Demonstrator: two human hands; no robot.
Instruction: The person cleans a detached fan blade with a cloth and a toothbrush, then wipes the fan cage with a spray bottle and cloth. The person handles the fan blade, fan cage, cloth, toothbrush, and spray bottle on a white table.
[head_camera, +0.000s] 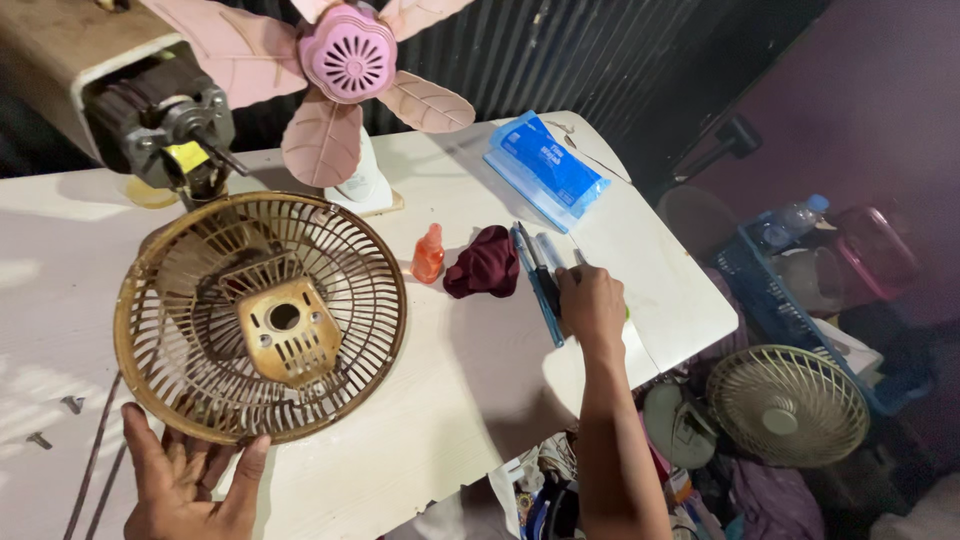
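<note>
1. Two small screws (55, 420) lay on the white table (460, 400), out to the left of the left hand.
2. The left hand (190, 480) was spread open, palm under the near rim of the tan fan guard (260, 315), thumb up along the rim's edge. The guard rested on the table just above that hand, its square centre plate facing up.
3. Above the guard, well beyond the left hand, a bare fan motor (160, 125) stuck out, with the pink fan blade (350, 70) to its right.
4. Between the two hands, a small orange bottle (428, 255) stood upright, and a dark red cloth (484, 265) lay bunched just beside it.
5. The right hand (590, 305) lay knuckles-up on the table, fingers curled down onto some screwdrivers (535, 275) with blue handles; whether it gripped one could not be told.
6. Beyond the right hand lay a blue plastic packet (545, 165).
7. Right of that hand, off the table's edge and lower down, sat another tan fan grille (788, 405) and a blue crate (760, 290).
</note>
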